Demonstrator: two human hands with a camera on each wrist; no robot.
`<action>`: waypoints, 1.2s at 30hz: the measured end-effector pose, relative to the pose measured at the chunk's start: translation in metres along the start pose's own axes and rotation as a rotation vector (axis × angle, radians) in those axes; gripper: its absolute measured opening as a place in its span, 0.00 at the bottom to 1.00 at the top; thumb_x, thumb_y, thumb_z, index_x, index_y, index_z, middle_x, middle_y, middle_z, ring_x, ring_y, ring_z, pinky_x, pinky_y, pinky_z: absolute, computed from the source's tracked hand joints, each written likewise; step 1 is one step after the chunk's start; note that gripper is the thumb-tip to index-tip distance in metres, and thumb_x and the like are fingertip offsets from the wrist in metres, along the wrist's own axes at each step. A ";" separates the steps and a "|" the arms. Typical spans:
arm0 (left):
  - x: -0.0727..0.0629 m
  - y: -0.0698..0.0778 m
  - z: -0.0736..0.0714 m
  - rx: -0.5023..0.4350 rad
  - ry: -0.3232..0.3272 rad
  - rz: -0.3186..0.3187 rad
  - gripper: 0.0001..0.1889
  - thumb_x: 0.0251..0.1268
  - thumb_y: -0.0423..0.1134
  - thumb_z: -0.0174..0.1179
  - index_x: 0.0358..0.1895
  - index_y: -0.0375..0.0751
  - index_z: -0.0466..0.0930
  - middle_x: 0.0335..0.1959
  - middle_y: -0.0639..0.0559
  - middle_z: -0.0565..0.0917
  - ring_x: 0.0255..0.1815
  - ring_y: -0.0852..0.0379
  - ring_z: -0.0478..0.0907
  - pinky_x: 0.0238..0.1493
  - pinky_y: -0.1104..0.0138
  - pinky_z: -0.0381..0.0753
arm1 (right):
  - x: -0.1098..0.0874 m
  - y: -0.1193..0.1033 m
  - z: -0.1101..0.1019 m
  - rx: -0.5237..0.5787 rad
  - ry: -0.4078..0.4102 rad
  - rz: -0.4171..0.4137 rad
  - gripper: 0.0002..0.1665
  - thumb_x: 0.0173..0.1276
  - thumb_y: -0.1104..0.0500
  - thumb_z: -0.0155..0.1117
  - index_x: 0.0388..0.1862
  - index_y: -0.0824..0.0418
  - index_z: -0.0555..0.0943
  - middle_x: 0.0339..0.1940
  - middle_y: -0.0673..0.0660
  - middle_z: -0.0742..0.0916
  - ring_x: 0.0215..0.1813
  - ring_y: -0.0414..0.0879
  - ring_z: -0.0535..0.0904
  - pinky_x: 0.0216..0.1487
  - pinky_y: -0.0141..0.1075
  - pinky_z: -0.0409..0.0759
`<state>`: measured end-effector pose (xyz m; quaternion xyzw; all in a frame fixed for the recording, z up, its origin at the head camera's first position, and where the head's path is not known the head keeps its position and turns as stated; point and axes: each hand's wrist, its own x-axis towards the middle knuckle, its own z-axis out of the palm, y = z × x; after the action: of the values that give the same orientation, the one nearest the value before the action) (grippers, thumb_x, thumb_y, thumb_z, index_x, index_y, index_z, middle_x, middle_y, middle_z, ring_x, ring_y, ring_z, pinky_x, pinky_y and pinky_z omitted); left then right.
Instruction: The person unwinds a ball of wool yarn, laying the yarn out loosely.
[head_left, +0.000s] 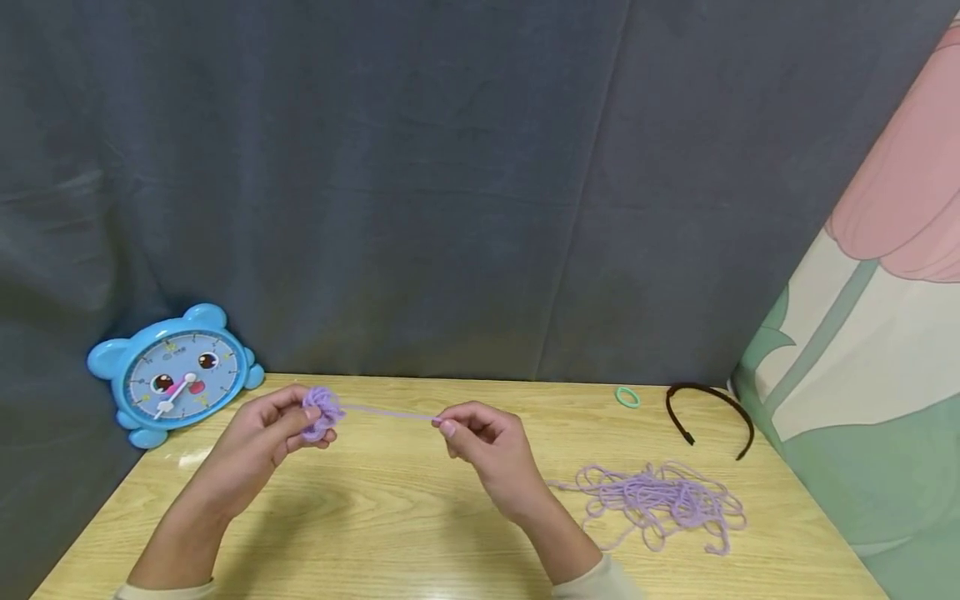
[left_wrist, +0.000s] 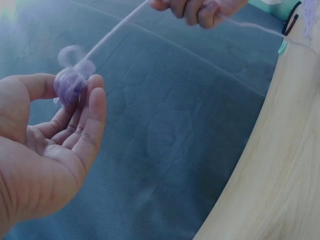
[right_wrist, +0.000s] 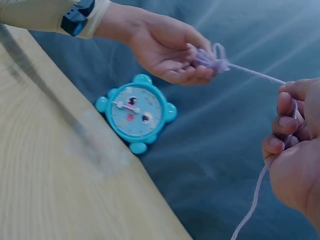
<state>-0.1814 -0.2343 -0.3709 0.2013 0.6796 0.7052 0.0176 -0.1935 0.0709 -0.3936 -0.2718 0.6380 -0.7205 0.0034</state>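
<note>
My left hand (head_left: 258, 446) pinches a small bundle of looped purple yarn (head_left: 322, 414) between thumb and fingertips, above the table. From the bundle a taut yarn strand (head_left: 390, 412) runs across to my right hand (head_left: 491, 454), whose thumb and index finger grip it. In the right wrist view the strand passes through the curled fingers (right_wrist: 285, 122) and its tail (right_wrist: 255, 200) hangs down below the hand. A short loop (left_wrist: 70, 56) sticks out of the bundle in the left wrist view. To the right, a loose heap of the same yarn (head_left: 660, 500) lies on the table.
A blue bear-shaped clock (head_left: 183, 375) leans at the table's back left. A mint-green ring (head_left: 627, 397) and a dark headband (head_left: 708, 392) lie at the back right. Behind the wooden table (head_left: 360, 533) hangs a dark grey curtain (head_left: 420, 192); a flower-patterned panel (head_left: 877, 333) stands right.
</note>
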 end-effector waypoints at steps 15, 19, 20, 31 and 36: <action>0.000 -0.001 0.001 0.020 0.022 -0.011 0.07 0.80 0.30 0.51 0.48 0.40 0.79 0.42 0.56 0.87 0.42 0.61 0.86 0.47 0.68 0.87 | -0.014 -0.019 -0.044 -0.038 0.156 -0.074 0.06 0.76 0.66 0.61 0.43 0.66 0.84 0.28 0.44 0.80 0.32 0.35 0.73 0.35 0.27 0.76; 0.000 -0.001 0.002 0.043 0.039 -0.018 0.06 0.79 0.30 0.53 0.49 0.39 0.80 0.40 0.56 0.88 0.41 0.61 0.86 0.46 0.68 0.87 | -0.017 -0.017 -0.050 -0.036 0.155 -0.066 0.07 0.76 0.67 0.60 0.41 0.62 0.85 0.27 0.44 0.80 0.32 0.35 0.73 0.35 0.28 0.75; 0.000 -0.001 0.002 0.054 0.046 -0.022 0.06 0.79 0.30 0.54 0.49 0.40 0.80 0.40 0.56 0.88 0.41 0.61 0.86 0.46 0.68 0.87 | -0.018 -0.017 -0.051 -0.042 0.153 -0.062 0.08 0.76 0.67 0.60 0.41 0.60 0.85 0.27 0.44 0.80 0.32 0.35 0.73 0.35 0.28 0.75; -0.002 0.002 0.000 0.109 0.084 -0.074 0.10 0.75 0.32 0.60 0.55 0.37 0.76 0.43 0.56 0.89 0.43 0.61 0.87 0.46 0.67 0.88 | -0.020 -0.026 -0.071 -0.072 0.241 -0.074 0.11 0.78 0.66 0.59 0.41 0.53 0.86 0.28 0.45 0.79 0.31 0.36 0.71 0.34 0.27 0.75; -0.001 0.002 -0.002 0.134 0.079 -0.060 0.07 0.74 0.31 0.60 0.51 0.38 0.79 0.41 0.56 0.88 0.40 0.60 0.86 0.45 0.68 0.87 | -0.020 -0.033 -0.082 0.000 0.298 -0.110 0.13 0.77 0.68 0.59 0.39 0.54 0.87 0.26 0.44 0.79 0.31 0.36 0.71 0.34 0.26 0.75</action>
<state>-0.1803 -0.2368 -0.3690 0.1536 0.7313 0.6646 -0.0018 -0.1971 0.1590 -0.3742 -0.1964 0.6156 -0.7519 -0.1310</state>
